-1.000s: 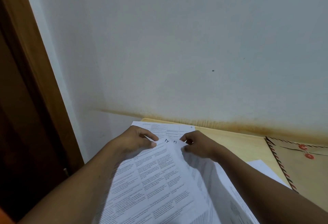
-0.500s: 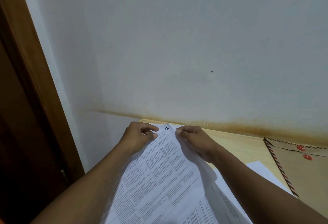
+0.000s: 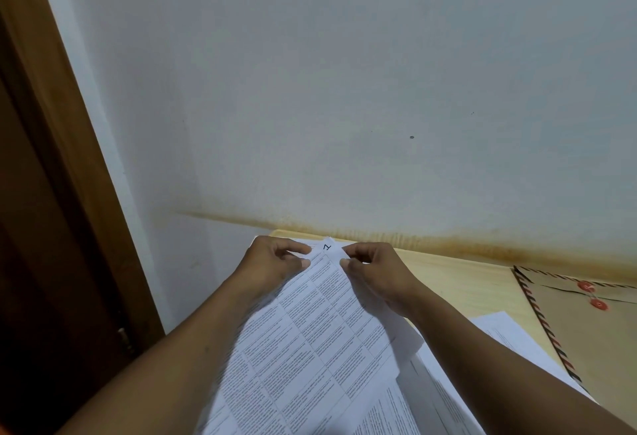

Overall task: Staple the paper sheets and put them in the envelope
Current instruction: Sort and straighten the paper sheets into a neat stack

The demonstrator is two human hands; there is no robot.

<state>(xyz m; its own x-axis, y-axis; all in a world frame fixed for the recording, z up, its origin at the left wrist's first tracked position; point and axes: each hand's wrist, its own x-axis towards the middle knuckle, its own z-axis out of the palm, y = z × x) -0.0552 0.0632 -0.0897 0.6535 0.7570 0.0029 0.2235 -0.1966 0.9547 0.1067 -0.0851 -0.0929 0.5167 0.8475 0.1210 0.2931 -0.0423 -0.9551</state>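
Paper sheets (image 3: 310,348) are now brought together, left of the envelope (image 3: 586,331), pinched by left hand (image 3: 272,262) and right hand (image 3: 375,269); no staple is seen yet

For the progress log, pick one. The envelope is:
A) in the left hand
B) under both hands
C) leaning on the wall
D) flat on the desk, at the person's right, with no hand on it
D: the envelope lies flat on the desk at the right, while the left hand and right hand pinch the sheets.
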